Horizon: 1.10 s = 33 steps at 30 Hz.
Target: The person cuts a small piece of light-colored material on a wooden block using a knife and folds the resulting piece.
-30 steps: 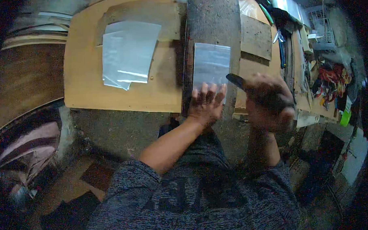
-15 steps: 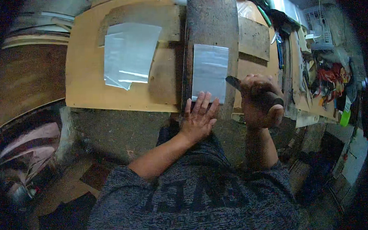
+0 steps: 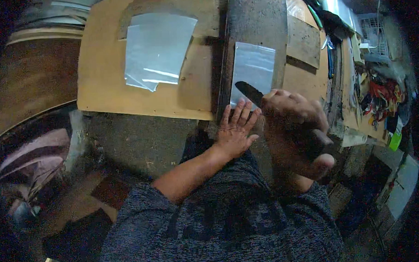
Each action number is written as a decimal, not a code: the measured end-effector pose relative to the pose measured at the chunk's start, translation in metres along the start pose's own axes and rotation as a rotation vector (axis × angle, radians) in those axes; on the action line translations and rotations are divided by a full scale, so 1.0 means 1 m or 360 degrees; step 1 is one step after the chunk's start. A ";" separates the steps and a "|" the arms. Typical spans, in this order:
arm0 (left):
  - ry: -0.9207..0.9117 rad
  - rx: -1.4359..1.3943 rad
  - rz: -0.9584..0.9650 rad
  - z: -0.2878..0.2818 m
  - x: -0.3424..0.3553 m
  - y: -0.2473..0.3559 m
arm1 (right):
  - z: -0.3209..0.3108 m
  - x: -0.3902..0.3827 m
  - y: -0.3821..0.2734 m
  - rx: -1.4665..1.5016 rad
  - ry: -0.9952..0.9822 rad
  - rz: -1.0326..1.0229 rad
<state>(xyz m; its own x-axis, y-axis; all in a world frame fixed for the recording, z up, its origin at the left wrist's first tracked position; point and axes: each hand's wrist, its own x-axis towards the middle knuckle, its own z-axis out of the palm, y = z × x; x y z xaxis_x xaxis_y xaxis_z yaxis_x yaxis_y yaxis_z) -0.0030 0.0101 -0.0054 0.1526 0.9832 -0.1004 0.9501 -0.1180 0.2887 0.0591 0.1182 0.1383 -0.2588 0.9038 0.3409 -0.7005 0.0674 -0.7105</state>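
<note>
My left hand (image 3: 237,130) lies flat with its fingers spread, pressing the near edge of a small translucent plastic sheet (image 3: 253,60). That sheet rests on a long, dark wooden board (image 3: 257,16). In my right hand (image 3: 294,121) is a knife (image 3: 248,91), the fingers wrapped round its handle. Its dark blade points up and left, raised over the lower part of the sheet, just beyond my left fingertips. Whether the blade touches the plastic I cannot tell.
A larger translucent sheet (image 3: 158,49) lies on the yellowish wooden tabletop (image 3: 101,84) to the left. Right of the board are a wooden offcut (image 3: 303,42), a white wire basket (image 3: 373,30) and a pile of red-handled tools (image 3: 386,92).
My right hand has risen and swung the knife leftward, from the sheet's right edge to over the sheet. My left hand stays on its near edge. The whole view has shifted slightly.
</note>
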 end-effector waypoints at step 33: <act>0.0195 -0.0120 0.0003 -0.012 0.003 0.001 | -0.050 0.009 -0.031 -0.0231 0.0208 0.0216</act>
<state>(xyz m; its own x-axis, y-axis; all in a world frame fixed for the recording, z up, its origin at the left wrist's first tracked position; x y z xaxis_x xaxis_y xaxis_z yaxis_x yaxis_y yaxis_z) -0.0052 0.0145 0.0056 0.1155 0.9932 0.0157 0.9261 -0.1134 0.3598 0.1121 0.1454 0.1326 -0.2494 0.9550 0.1605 -0.5599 -0.0070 -0.8285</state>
